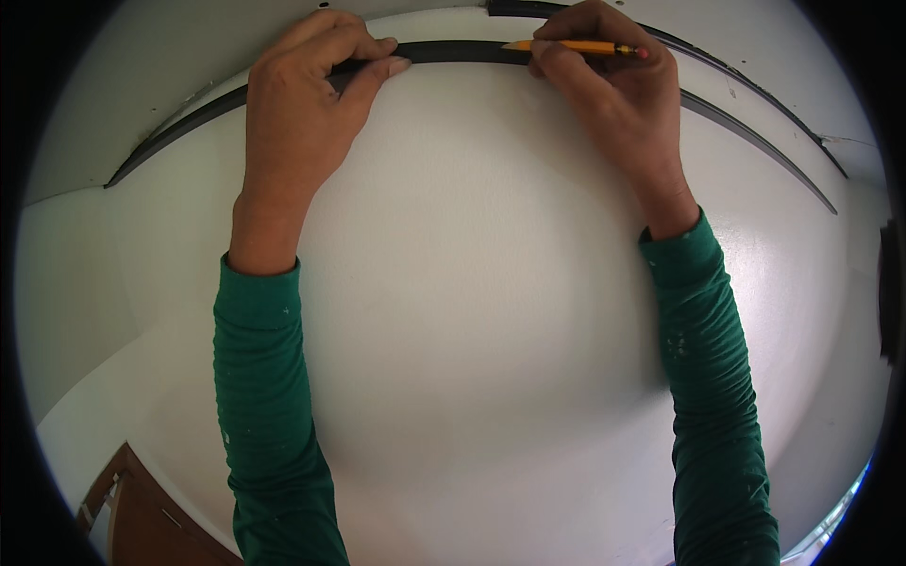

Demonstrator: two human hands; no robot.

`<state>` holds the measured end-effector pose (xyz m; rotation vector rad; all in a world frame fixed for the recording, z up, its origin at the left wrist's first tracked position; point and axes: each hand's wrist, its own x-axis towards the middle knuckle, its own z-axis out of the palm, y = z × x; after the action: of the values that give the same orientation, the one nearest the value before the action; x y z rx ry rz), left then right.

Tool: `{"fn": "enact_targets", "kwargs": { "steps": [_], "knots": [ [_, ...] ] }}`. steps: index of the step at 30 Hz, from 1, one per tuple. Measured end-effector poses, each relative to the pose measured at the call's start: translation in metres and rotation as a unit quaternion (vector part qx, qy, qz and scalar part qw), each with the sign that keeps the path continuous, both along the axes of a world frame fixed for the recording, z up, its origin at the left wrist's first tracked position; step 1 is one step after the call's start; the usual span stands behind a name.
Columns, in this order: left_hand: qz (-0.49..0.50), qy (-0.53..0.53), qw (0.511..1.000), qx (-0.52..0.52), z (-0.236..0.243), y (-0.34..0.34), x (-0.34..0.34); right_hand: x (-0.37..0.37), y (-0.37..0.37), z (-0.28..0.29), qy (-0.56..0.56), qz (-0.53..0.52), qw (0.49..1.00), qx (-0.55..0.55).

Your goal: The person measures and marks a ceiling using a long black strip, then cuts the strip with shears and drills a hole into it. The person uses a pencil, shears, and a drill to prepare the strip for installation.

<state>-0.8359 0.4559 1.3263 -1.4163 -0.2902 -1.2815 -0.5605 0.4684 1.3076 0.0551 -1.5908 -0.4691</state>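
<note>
A long black strip (458, 51) runs across the top of the white wall, just below the ceiling; the fisheye view bends it into an arc. My left hand (307, 104) pinches it between thumb and fingers, left of the middle. In my right hand (628, 113) is a yellow pencil (580, 46), lying nearly level with its sharpened tip pointing left. The tip meets or hovers just over the strip; contact cannot be made out. My right fingers also rest at the strip, though whether they grip it is hidden.
A second dark strip (746, 80) follows the ceiling edge at the upper right. The white wall (481, 283) fills the middle. At the lower left stands a brown wooden door or cabinet (151, 519). A dark object (889, 292) shows at the right rim.
</note>
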Motion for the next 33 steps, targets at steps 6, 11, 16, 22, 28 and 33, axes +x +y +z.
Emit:
{"fn": "enact_targets", "kwargs": {
  "steps": [6, 11, 16, 22, 28, 33],
  "knots": [
    [-0.01, 0.002, 1.0, -0.015, -0.002, -0.002, 0.002, 0.006, 0.012, 0.003, -0.028, 0.007, 0.999, 0.029],
    [0.021, 0.024, 0.999, 0.033, -0.001, -0.003, 0.005, 0.02, 0.013, 0.003, -0.036, 0.17, 0.985, 0.014],
    [0.032, 0.033, 0.997, 0.055, 0.0, -0.002, 0.005, 0.074, -0.023, -0.064, -0.001, 0.069, 0.998, 0.007],
    [0.126, 0.028, 0.984, 0.124, -0.011, -0.006, 0.0, 0.14, -0.092, -0.219, 0.115, -0.111, 0.984, -0.078],
    [0.093, 0.064, 0.993, 0.014, -0.032, -0.007, -0.01, 0.21, -0.161, -0.38, 0.261, -0.249, 0.874, -0.326],
    [0.116, 0.101, 0.988, -0.025, -0.012, 0.011, -0.017, 0.253, -0.23, -0.516, 0.358, -0.359, 0.729, -0.46]
  ]
}}
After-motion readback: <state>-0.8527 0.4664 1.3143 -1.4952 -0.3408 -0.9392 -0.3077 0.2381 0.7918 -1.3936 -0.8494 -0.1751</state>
